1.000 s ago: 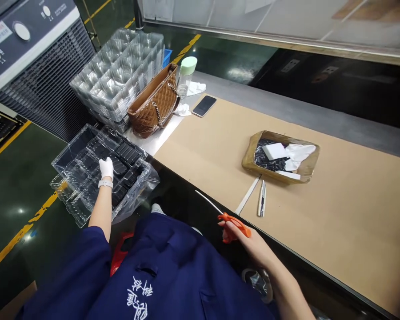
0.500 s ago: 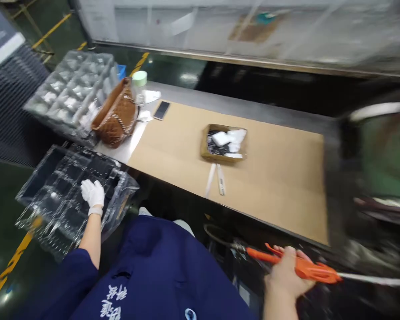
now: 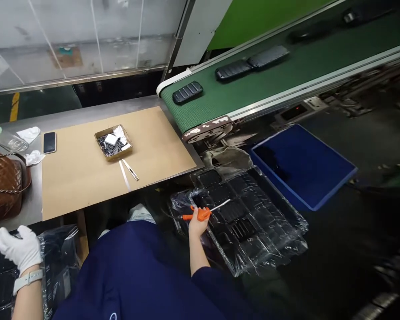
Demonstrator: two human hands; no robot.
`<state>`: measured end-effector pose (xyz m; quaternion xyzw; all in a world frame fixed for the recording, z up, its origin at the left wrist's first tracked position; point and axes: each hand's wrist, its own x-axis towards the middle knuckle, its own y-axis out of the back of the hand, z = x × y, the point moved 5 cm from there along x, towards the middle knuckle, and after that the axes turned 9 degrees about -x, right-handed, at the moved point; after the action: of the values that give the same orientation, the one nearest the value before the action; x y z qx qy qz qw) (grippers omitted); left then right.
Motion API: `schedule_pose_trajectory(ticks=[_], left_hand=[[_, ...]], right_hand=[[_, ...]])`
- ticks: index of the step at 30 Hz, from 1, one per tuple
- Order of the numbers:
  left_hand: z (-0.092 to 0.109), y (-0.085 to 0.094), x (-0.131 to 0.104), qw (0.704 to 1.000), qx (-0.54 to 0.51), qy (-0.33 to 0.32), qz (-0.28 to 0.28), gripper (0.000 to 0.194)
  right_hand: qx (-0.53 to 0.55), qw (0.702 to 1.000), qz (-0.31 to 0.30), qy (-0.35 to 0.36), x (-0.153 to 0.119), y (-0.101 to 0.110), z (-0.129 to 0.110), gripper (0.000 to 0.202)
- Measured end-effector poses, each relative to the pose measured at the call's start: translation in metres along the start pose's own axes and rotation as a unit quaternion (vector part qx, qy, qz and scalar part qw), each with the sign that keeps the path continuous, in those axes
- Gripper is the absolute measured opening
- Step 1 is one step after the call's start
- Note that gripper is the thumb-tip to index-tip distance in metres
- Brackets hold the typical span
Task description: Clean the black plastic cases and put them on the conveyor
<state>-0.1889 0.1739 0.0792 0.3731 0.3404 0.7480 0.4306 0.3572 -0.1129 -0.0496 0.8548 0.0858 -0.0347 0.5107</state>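
Observation:
My right hand (image 3: 197,223), bare, is wrapped round an orange air blow gun (image 3: 205,214). Its thin metal nozzle points right, over a compartmented black plastic tray (image 3: 250,195) covered in clear film. One ribbed black part (image 3: 243,228) lies in a compartment of that tray. At the lower left, my left hand (image 3: 20,249) wears a white glove and a watch. Its fingers are apart and nothing shows in them. Below and beside it is another dark, film-wrapped tray (image 3: 0,280), cut off by the frame edge.
Several black parts (image 3: 187,92) lie on a green conveyor (image 3: 200,113). On the bench's cardboard sheet (image 3: 73,178) are a small box (image 3: 115,155), a knife (image 3: 130,170) and a phone (image 3: 50,142). A brown bag (image 3: 3,186) stands left; a blue bin (image 3: 306,169) stands right.
The view has swung right, bringing the conveyor and right tray into sight. My left hand has risen off the left tray's compartments. The air blow gun is now above the right tray.

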Motion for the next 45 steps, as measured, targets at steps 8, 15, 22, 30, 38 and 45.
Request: schedule_pose_trajectory(ticks=[8, 15, 22, 30, 38, 45], left_hand=[[0.134, -0.084, -0.006, 0.991, -0.061, -0.118, -0.030, 0.061], [0.241, -0.156, -0.029, 0.969, -0.160, -0.162, -0.093, 0.055], [0.305, -0.184, -0.083, 0.945, -0.264, -0.101, -0.167, 0.047], [0.305, -0.178, -0.110, 0.915, -0.345, 0.087, -0.190, 0.040], [0.431, -0.189, -0.106, 0.393, -0.681, 0.395, -0.476, 0.056], [0.436, -0.165, -0.059, 0.279, -0.751, 0.416, -0.430, 0.040]], right_hand=[[-0.019, 0.993, -0.044, -0.110, 0.036, 0.000, -0.014, 0.072], [0.040, 0.937, -0.343, 0.051, 0.064, 0.025, -0.090, 0.032], [0.193, 0.929, -0.050, 0.313, 0.246, 0.071, -0.369, 0.055], [0.166, 0.914, -0.085, 0.360, 0.319, 0.052, -0.449, 0.044], [0.281, 0.599, -0.261, 0.703, 0.070, 0.012, -0.386, 0.022], [0.291, 0.613, -0.254, 0.690, 0.011, 0.016, -0.376, 0.060]])
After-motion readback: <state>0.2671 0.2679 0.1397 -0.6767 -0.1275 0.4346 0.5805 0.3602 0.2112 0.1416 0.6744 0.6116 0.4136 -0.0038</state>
